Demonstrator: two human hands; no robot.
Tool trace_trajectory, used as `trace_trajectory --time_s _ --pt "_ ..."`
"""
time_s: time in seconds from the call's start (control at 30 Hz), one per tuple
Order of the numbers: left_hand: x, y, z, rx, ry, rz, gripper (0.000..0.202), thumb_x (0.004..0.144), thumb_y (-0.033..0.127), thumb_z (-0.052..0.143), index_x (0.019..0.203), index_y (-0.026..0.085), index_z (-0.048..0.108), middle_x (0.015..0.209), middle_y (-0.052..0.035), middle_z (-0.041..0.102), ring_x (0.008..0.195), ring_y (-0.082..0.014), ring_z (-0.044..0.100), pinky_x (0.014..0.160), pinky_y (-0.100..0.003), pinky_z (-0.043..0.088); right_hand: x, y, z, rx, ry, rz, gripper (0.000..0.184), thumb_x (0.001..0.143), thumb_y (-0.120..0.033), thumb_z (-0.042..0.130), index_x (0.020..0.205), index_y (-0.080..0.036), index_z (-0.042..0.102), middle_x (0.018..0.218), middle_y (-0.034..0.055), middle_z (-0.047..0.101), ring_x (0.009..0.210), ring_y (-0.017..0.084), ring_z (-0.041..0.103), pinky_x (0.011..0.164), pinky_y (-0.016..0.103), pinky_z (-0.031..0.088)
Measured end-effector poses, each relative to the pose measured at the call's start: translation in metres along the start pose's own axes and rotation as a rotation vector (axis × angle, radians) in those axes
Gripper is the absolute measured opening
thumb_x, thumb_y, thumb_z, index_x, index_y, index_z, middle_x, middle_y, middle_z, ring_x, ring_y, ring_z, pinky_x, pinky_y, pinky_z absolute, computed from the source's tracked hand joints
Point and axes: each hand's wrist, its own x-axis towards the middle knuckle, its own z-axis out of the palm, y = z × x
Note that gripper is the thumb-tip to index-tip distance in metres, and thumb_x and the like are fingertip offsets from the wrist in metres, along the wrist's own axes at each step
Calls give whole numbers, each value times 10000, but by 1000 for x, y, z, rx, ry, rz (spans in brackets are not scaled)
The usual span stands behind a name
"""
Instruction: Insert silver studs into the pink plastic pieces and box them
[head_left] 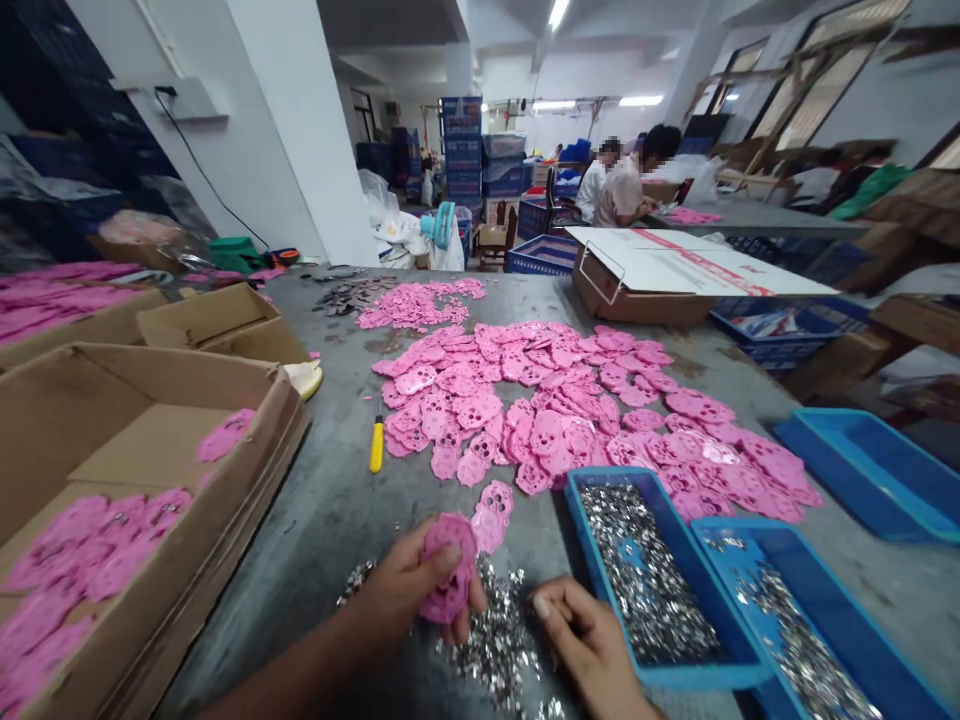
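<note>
My left hand (401,580) grips a pink flat piece (448,590) with a scalloped outline and holes, thumb across its front. To the right, my right hand (592,645) has its fingers curled and pressed to the thumb; whatever is between them is too small to make out. Between and below both hands lies a heap of small shiny metal pieces (495,635) on the grey table (322,520). Just beyond my left hand rests another pink piece (491,515), close to a large spread pile of similar pink pieces (547,400).
Blue trays (611,575) (731,610) of metal pieces stand at the right, near another blue tray (862,460). A cardboard box (247,480) with pink pieces is at the left. A yellow-handled tool (376,446) lies mid-table. Co-workers (622,190) sit at a farther table.
</note>
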Motion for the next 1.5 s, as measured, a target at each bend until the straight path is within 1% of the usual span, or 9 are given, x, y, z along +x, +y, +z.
trace_trajectory --time_s 0.2,0.4,0.67,0.77,0.9,1.0,1.17,1.33,1.5 --pt "4 17 18 34 76 95 549 647 606 745 863 161 507 633 -30 679 426 -141 607 358 -208 446 20 -29 1 125 97 83 578 646 -779 596 601 -205 542 436 -45 424 432 102 359 449 247 293" --pt "2 27 19 9 173 140 414 730 517 703 815 160 512 611 -13 658 386 -98 539 317 -180 366 22 -33 -8 370 208 109 469 626 -653 719 655 -209 570 427 -57 452 390 74 297 408 227 196" --pt "1 20 18 16 98 21 279 750 314 652 922 161 494 637 -14 655 414 -107 549 340 -180 353 18 -34 -29 481 240 159 384 619 -521 775 733 -204 592 462 -70 473 381 59 289 395 216 204" --pt "1 20 19 28 68 -3 319 677 165 620 966 148 485 683 -25 669 443 -105 561 361 -184 372 14 -27 -30 264 191 148 331 655 -483 740 760 -201 604 574 -28 564 454 88 398 447 235 314" --pt "2 20 23 33 20 -1 363 649 98 599 991 132 481 735 -38 673 475 -101 577 387 -191 386 24 -22 -28 -287 104 -39 151 747 -314 662 830 -187 660 798 43 654 710 169 558 663 308 455" --pt "4 19 26 38 -4 -6 341 666 85 584 987 131 478 743 -45 672 484 -103 586 404 -201 392 40 -26 -24 -595 -6 -113 169 796 -219 611 938 -183 693 908 68 661 799 186 578 735 317 457" --pt "4 20 28 36 14 3 344 661 72 556 992 128 480 776 -63 683 501 -110 595 419 -212 396 55 -35 -14 -852 -83 -73 159 794 -223 639 932 -216 719 929 58 652 745 165 566 599 271 374" --pt "5 19 26 17 44 19 351 676 82 579 1011 124 482 788 -64 686 498 -108 592 426 -216 402 56 -34 -16 -642 -82 7 14 735 -188 668 746 -187 677 780 20 655 694 146 543 614 266 358" --pt "7 8 25 37 32 34 342 665 92 591 987 137 486 775 -50 683 509 -103 599 425 -204 404 53 -30 -19 -207 -48 75 213 712 -355 697 654 -169 611 608 -12 591 569 115 472 587 273 374"
